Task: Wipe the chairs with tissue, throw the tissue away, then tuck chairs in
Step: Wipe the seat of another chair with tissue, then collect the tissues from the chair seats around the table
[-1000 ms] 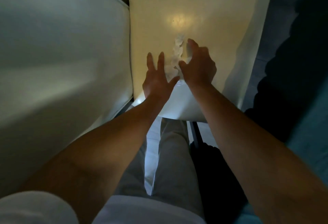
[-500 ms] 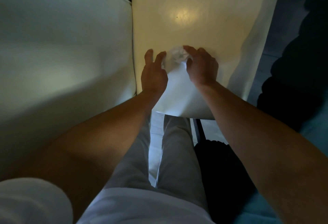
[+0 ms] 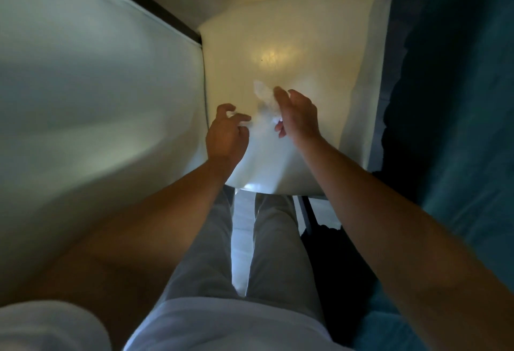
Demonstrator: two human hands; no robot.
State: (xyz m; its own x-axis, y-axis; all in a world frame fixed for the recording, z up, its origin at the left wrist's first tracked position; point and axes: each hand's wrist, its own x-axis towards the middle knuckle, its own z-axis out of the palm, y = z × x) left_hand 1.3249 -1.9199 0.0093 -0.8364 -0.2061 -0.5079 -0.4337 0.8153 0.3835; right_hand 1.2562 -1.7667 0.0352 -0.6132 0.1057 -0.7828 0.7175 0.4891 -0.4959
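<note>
On the pale chair seat, the tissue is held by the right hand — left hand fingers curled, empty, just beside it.

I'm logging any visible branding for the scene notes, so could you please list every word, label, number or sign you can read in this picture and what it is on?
None: no readable text shows anywhere.
The cream chair seat is plain apart from one small dark speck.
The tissue by the right hand is blurred and shows no print.
The left hand, the pale trousers and the teal fabric carry no lettering.
</note>
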